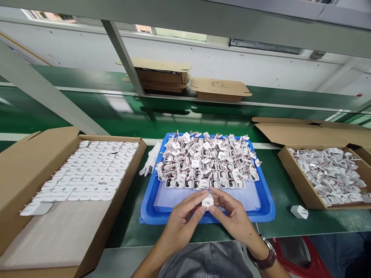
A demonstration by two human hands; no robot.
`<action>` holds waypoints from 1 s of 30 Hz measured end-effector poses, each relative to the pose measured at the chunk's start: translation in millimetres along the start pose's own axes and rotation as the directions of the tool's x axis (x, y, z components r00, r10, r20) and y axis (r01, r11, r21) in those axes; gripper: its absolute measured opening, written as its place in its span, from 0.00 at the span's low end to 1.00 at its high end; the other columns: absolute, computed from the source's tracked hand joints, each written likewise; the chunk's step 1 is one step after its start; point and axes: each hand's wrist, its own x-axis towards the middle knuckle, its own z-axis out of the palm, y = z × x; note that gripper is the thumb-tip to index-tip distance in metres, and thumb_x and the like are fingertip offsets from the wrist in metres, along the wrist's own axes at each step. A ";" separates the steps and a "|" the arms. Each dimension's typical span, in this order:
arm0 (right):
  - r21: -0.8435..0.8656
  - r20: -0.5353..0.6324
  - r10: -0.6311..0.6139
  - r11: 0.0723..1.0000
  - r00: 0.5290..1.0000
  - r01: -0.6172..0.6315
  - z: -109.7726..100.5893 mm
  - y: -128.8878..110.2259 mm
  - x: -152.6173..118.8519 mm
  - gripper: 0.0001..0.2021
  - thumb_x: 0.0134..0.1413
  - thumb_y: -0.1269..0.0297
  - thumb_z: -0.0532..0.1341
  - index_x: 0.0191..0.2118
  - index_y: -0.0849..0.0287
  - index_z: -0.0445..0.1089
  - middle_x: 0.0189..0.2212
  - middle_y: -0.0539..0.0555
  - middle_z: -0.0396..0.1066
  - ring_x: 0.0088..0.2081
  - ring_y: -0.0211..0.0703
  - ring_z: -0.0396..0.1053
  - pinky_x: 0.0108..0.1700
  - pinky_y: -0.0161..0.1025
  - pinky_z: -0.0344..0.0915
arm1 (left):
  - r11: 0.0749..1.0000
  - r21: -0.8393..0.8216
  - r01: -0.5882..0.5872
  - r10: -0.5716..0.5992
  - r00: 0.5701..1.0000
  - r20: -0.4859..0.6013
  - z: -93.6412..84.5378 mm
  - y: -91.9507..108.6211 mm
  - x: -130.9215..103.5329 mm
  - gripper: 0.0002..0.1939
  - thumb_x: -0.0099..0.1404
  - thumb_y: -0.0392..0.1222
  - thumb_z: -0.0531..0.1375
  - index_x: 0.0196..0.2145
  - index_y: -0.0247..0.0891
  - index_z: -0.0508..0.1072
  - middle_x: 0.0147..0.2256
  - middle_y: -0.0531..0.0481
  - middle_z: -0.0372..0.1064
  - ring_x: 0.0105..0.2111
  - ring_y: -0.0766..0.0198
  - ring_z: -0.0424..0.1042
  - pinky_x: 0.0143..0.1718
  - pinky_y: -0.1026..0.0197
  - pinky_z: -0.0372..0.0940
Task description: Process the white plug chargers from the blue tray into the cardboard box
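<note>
- A small white casing (208, 201) is held between the fingertips of the left hand (185, 214) and the right hand (234, 214), grasped from both sides over the near part of the blue tray (149, 202).
- Just beyond the fingers, many open casings (208, 158) are crowded in the tray, with red and dark wires exposed and small white parts lying loose on top; these are judged unfinished.
- Well left of the fingers, rows of white pieces (89, 170) are laid in an open carton (31, 166); these look closed, and the near part is unfilled.
- Well right of the fingers, more wired white parts (333, 173) are heaped in another carton (298, 185); a single white piece (299, 212) is set nearer, on the green bench (130, 233).
- Left of the tray, beyond the fingers, a white cloth or glove (151, 159) is left.
- The held casing is partly covered by the fingers; its sides cannot be told.
</note>
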 end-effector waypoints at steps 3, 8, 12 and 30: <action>0.018 0.024 -0.008 1.000 1.000 0.008 -1.5 -1.1 0.0 0.24 0.65 0.57 0.68 0.64 0.47 0.70 0.55 0.57 0.80 0.54 0.48 0.79 0.59 0.53 0.76 | 1.000 -0.022 0.018 -0.018 1.000 0.016 -1.6 4.1 -1.4 0.19 0.75 0.45 0.60 0.62 0.49 0.76 0.64 0.45 0.71 0.66 0.49 0.67 0.68 0.43 0.64; 0.043 0.073 0.009 0.999 0.997 -0.012 -5.2 -9.4 -1.3 0.24 0.66 0.55 0.67 0.65 0.47 0.69 0.56 0.57 0.79 0.55 0.50 0.79 0.61 0.55 0.75 | 0.978 -0.201 0.055 -0.047 0.998 0.043 0.6 7.0 -3.3 0.25 0.69 0.44 0.67 0.63 0.48 0.74 0.67 0.42 0.65 0.61 0.46 0.74 0.60 0.45 0.73; 0.013 0.097 0.055 0.998 0.994 -0.056 -9.7 -15.7 -4.6 0.23 0.68 0.51 0.64 0.65 0.46 0.69 0.58 0.57 0.78 0.57 0.50 0.78 0.61 0.56 0.74 | 0.962 -0.260 0.078 -0.072 0.997 0.033 3.7 7.6 -3.1 0.27 0.65 0.40 0.70 0.62 0.47 0.75 0.66 0.41 0.66 0.56 0.48 0.78 0.60 0.45 0.74; -0.303 -0.171 -0.135 0.950 0.976 0.079 -0.2 -25.2 -5.9 0.13 0.67 0.51 0.62 0.36 0.53 0.79 0.36 0.55 0.80 0.40 0.47 0.78 0.45 0.38 0.76 | 0.926 0.349 -0.142 0.187 0.977 -0.099 -0.9 23.1 -23.8 0.22 0.66 0.36 0.68 0.57 0.45 0.75 0.51 0.46 0.78 0.46 0.57 0.78 0.45 0.59 0.76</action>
